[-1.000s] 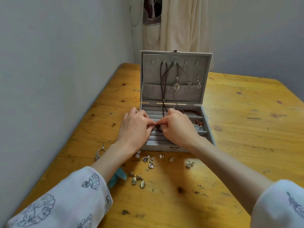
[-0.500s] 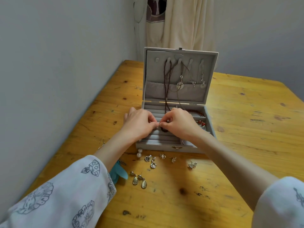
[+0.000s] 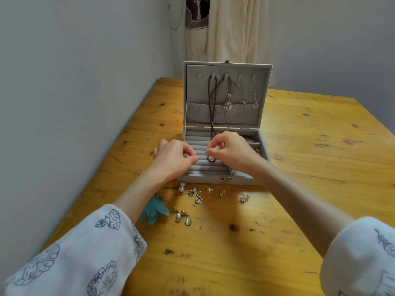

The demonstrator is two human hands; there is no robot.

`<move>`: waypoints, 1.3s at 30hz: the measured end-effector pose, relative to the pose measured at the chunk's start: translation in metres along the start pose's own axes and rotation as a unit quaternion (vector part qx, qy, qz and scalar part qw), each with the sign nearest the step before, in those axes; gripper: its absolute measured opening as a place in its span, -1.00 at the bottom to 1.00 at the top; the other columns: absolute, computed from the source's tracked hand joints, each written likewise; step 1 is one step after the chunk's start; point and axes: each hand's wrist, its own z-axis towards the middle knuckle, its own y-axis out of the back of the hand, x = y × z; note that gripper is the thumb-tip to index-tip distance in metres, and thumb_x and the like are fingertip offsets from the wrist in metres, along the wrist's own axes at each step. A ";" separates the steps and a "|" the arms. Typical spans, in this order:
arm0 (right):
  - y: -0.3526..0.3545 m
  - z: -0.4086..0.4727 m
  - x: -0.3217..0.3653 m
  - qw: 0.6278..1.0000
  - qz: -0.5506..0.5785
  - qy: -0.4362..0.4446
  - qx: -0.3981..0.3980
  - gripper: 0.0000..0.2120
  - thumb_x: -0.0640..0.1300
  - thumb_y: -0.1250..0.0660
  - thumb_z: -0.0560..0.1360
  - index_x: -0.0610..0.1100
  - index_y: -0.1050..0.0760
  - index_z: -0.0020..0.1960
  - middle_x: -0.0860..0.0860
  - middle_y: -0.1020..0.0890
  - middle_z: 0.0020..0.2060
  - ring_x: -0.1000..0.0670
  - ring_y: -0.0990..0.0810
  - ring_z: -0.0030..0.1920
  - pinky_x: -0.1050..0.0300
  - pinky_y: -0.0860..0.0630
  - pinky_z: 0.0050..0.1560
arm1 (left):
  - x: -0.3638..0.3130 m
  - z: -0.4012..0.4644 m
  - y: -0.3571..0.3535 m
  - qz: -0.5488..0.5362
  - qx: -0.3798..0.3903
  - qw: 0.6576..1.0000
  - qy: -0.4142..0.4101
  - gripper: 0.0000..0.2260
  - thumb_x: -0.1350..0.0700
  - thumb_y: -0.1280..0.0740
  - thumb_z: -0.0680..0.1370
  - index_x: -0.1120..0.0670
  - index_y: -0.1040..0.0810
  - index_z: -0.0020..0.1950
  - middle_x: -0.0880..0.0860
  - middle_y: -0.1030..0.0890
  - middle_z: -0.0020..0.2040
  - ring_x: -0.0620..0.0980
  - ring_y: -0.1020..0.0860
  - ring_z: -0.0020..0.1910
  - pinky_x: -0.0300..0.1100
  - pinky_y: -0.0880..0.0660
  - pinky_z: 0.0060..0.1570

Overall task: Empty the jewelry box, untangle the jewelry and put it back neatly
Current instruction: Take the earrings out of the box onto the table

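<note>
The grey jewelry box (image 3: 213, 180) stands open on the wooden table (image 3: 320, 167), its lid upright. A brown braided necklace (image 3: 211, 107) hangs from a lid hook down into the ring rolls. My right hand (image 3: 233, 150) pinches its lower end, and a dark loop dangles below the fingers. My left hand (image 3: 175, 161) hovers over the left part of the ring rolls with thumb and fingertips curled together; whether anything is between them is hidden. A disc pendant (image 3: 227, 106) and thin silver necklaces (image 3: 254, 101) also hang in the lid. Red beads (image 3: 255, 149) lie in the right compartment.
Loose earrings lie on the table in front of the box: a pearl pair (image 3: 182, 186), a teal feather earring (image 3: 155, 211), two drop earrings (image 3: 182, 217) and several small silver ones (image 3: 197, 196). A grey wall runs along the left; a curtain (image 3: 224, 28) hangs behind.
My hands, pinched together over the ring rolls before, have drawn apart. The right hand keeps the brown necklace's end; the left has moved left.
</note>
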 end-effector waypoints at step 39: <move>-0.038 -0.129 -0.009 0.995 0.080 -0.021 -0.064 -0.90 -0.11 -0.32 0.49 -0.07 -0.60 -0.06 0.07 -0.45 -0.32 0.17 -0.35 -0.32 0.26 -0.27 -0.24 | 0.007 -0.103 -0.033 0.051 -0.032 0.996 -0.059 -0.85 -0.02 -0.27 0.53 -0.10 -0.56 0.06 -0.11 -0.39 -0.05 -0.12 -0.21 0.04 -0.22 -0.15 0.01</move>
